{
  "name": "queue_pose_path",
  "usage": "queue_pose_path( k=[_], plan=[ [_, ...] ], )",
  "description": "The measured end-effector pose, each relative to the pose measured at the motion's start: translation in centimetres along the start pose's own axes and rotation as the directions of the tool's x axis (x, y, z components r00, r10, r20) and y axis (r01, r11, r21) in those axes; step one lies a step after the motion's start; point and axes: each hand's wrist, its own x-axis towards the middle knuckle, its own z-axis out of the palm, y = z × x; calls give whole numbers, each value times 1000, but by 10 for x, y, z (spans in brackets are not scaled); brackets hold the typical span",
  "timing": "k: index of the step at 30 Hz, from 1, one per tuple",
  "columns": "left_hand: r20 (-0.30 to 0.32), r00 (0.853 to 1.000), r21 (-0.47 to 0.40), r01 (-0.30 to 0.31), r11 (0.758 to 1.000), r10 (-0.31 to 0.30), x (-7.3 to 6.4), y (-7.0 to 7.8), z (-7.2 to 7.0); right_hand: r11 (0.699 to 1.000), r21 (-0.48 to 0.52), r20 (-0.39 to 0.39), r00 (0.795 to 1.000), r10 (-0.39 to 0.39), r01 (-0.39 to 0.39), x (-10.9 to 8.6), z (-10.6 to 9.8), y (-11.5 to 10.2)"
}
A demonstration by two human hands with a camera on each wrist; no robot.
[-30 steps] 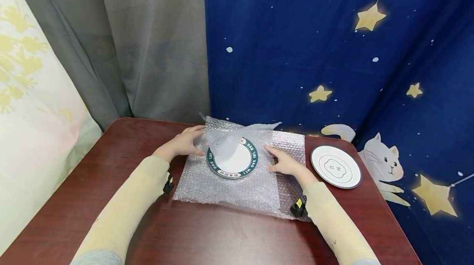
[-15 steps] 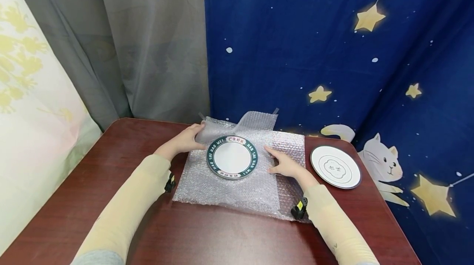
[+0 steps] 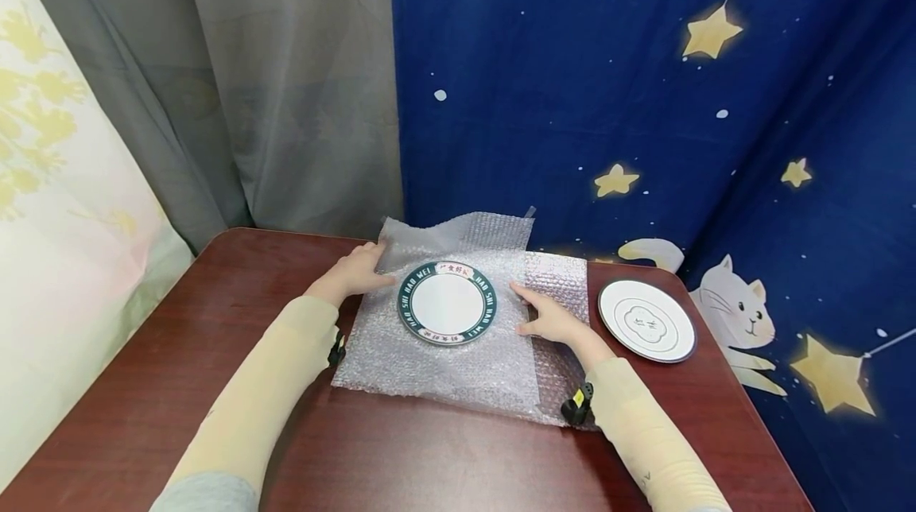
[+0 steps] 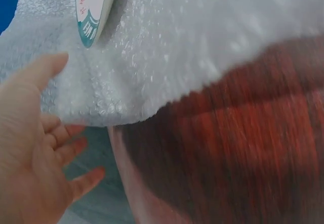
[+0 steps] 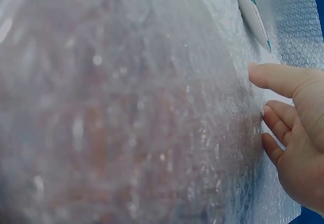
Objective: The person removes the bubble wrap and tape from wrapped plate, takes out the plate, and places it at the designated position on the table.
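Observation:
A round plate point(image 3: 447, 304) with a white centre and a green lettered rim lies face up on a sheet of bubble wrap point(image 3: 444, 373). My left hand point(image 3: 352, 271) is at the wrap's far left edge, its fingers extended. In the left wrist view, the thumb point(image 4: 48, 70) lies over the wrap while the other fingers show past its edge, spread and relaxed. To the right of the plate, my right hand point(image 3: 551, 315) rests on the wrap with thumb and index finger apart. The right wrist view shows its fingers touching the wrap, the plate's rim point(image 5: 255, 16) just beyond.
A second white plate point(image 3: 647, 321) with a dark rim and a line drawing sits on the reddish table point(image 3: 401, 456) at right. More bubble wrap point(image 3: 561, 281) extends under the first sheet. Grey and blue curtains point(image 3: 515, 98) hang behind the table's far edge.
The wrap's far flap, first folded over the plate's upper part, has fallen back and spread out behind it. My left hand has shifted slightly left; the right hand stays put.

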Motion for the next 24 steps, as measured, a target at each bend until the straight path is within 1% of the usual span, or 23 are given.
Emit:
queue_pose_path(
  k=[3, 7, 12, 16, 19, 21, 24],
  plan=[
    [-20, 999, 83, 51, 995, -49, 3, 2, 4, 1000, -6, -5, 1000, 1, -1, 0, 0, 1],
    [-44, 995, 195, 98, 976, -91, 8, 5, 10, 1000, 1, -8, 1000, 4, -4, 0, 1, 1],
    [-78, 991, 306, 125, 944, -106, 9, 8, 15, 1000, 8, -13, 1000, 7, -6, 0, 2, 1],
    [-72, 993, 374, 111, 921, -90, 9, 8, 19, 1000, -2, -15, 1000, 12, -12, 0, 1, 1],
    [-55, 996, 402, 88, 912, -71, 8, 6, 22, 1000, -9, -16, 1000, 14, -14, 0, 1, 2],
    [-46, 997, 409, 73, 910, -59, 7, 4, 23, 1000, -11, -16, 1000, 12, -12, 0, 2, 2],
    [-30, 999, 396, 52, 917, -44, 6, 1, 25, 1000, -11, -19, 1000, 12, -12, 0, 2, 3]
  ],
)
